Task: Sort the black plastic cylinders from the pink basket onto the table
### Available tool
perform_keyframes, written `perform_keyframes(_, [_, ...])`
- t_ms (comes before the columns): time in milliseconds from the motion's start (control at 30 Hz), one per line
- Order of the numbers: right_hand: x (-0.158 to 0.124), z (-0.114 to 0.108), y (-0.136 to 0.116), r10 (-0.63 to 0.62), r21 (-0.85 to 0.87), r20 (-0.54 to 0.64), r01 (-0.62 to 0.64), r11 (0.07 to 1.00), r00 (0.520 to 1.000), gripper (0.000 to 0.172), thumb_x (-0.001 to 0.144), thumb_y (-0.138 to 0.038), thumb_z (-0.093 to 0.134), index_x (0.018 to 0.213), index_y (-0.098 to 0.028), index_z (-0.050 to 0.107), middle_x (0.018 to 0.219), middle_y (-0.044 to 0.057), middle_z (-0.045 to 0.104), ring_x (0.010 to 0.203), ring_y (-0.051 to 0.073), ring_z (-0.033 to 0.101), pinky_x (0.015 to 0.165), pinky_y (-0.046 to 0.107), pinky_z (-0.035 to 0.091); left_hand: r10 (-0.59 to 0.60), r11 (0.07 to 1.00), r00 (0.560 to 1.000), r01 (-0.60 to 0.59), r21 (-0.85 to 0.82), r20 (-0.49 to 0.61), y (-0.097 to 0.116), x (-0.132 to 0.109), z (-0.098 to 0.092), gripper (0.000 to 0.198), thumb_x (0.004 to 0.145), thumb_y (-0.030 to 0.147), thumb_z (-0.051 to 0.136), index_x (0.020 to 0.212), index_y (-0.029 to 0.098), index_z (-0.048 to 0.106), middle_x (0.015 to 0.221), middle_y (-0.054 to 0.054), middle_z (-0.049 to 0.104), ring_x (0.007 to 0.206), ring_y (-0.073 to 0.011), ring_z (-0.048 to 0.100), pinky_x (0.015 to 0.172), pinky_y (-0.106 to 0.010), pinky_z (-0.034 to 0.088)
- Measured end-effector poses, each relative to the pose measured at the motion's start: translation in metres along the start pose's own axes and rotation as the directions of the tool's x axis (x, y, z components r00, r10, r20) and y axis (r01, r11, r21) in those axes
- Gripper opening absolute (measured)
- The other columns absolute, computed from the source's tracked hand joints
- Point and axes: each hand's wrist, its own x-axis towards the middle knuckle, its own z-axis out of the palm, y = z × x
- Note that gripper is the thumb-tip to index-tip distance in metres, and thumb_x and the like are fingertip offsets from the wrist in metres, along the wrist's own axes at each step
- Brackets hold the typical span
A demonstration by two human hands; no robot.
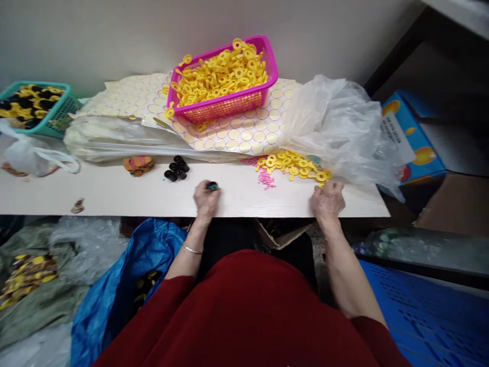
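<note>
My left hand (206,200) is closed around a small black cylindrical cap (213,186), whose upper end shows bits of green and blue. Left of it, several similar black caps (178,168) stand or lie in a cluster on the white table. My right hand (327,200) rests at the table's right part, fingers bent and pressed together at the edge of a pile of yellow plastic rings (294,164). Whatever those fingers hold is too small or hidden to tell. Small pink rings (266,178) lie scattered between my hands, beside the yellow pile.
Behind stands a pink basket (229,104) heaped with yellow rings, on sticker sheets (244,133). A clear plastic bag (332,122) and a blue box (416,137) are at right. At left are a green basket (57,114), an orange bundle (138,164) and, below, a blue sack (114,285).
</note>
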Motion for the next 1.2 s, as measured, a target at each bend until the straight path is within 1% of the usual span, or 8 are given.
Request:
perform_keyframes(67, [0.001,0.004,0.003,-0.055,-0.024,0.002,0.055,0.998,0.999,0.028,0.085,-0.027,0.048,0.097,-0.013,0.068,0.109,0.018,0.058,0.079,0.024,0.058,0.063,0.036,0.04,0.115,0.99,0.981,-0.1,-0.1,0.154,0.008,-0.02,0.019,0.033,0.062,0.015,0.071,0.094,0.018,0.066,0.087,-0.001,0.065,0.077,-0.0145,0.06,0.077,-0.027,0.05])
perform_keyframes(200, [-0.011,0.013,-0.005,-0.233,-0.007,-0.057,0.233,0.973,0.971,0.027,0.085,-0.026,0.047,0.097,-0.015,0.069,0.112,0.016,0.06,0.085,0.025,0.058,0.064,0.034,0.04,0.291,0.954,0.901,-0.248,-0.167,0.321,0.024,-0.043,0.044,0.029,0.064,0.014,0.071,0.092,0.02,0.066,0.09,-0.001,0.068,0.083,-0.0165,0.061,0.08,-0.029,0.051])
perform_keyframes(333, [-0.026,0.02,-0.029,-0.488,0.151,0.038,0.478,0.865,0.872,0.024,0.088,-0.024,0.046,0.088,-0.02,0.069,0.1,0.01,0.063,0.09,0.022,0.059,0.072,0.032,0.044,0.333,0.943,0.849,-0.296,-0.153,0.41,0.038,-0.053,0.058,0.031,0.066,0.013,0.073,0.095,0.02,0.066,0.095,-0.002,0.07,0.09,-0.0184,0.062,0.085,-0.031,0.051])
perform_keyframes(400, [-0.029,0.025,-0.042,-0.554,0.222,0.093,0.526,0.821,0.827,0.022,0.088,-0.024,0.047,0.088,-0.02,0.069,0.095,0.008,0.063,0.092,0.022,0.058,0.077,0.033,0.045,0.322,0.947,0.839,-0.286,-0.148,0.439,0.043,-0.056,0.063,0.034,0.065,0.012,0.074,0.097,0.021,0.067,0.098,-0.002,0.071,0.093,-0.0191,0.063,0.088,-0.032,0.051])
perform_keyframes(567, [-0.025,0.033,-0.061,-0.531,0.203,0.158,0.499,0.843,0.833,0.02,0.087,-0.028,0.051,0.088,-0.021,0.07,0.09,0.008,0.061,0.087,0.023,0.056,0.073,0.034,0.04,0.28,0.958,0.829,-0.271,-0.09,0.485,0.054,-0.061,0.069,0.037,0.064,0.017,0.08,0.099,0.023,0.069,0.098,0.0,0.072,0.094,-0.0202,0.064,0.09,-0.036,0.049])
perform_keyframes(833, [-0.028,0.028,-0.061,-0.548,0.328,0.089,0.495,0.805,0.832,0.016,0.086,-0.022,0.048,0.081,-0.021,0.063,0.086,0.007,0.061,0.084,0.022,0.057,0.074,0.035,0.044,0.305,0.931,0.794,-0.366,0.012,0.527,0.061,-0.063,0.067,0.039,0.066,0.028,0.083,0.102,0.025,0.071,0.106,0.0,0.073,0.099,-0.021,0.062,0.09,-0.036,0.044])
perform_keyframes(1000, [-0.042,0.016,-0.071,-0.699,0.469,-0.012,0.622,0.627,0.715,0.013,0.088,-0.025,0.05,0.084,-0.023,0.062,0.083,0.004,0.062,0.077,0.02,0.057,0.071,0.033,0.045,0.318,0.919,0.785,-0.392,0.03,0.532,0.063,-0.066,0.065,0.031,0.072,0.034,0.079,0.101,0.027,0.072,0.103,0.002,0.074,0.097,-0.0197,0.061,0.087,-0.035,0.042])
perform_keyframes(1200, [-0.046,0.012,-0.085,-0.773,0.302,0.053,0.728,0.615,0.632,0.019,0.09,-0.024,0.048,0.083,-0.02,0.065,0.083,0.007,0.063,0.077,0.021,0.054,0.071,0.033,0.04,0.331,0.905,0.765,-0.424,0.045,0.552,0.062,-0.068,0.063,0.033,0.073,0.026,0.074,0.106,0.027,0.071,0.106,0.001,0.073,0.102,-0.0208,0.059,0.087,-0.036,0.041])
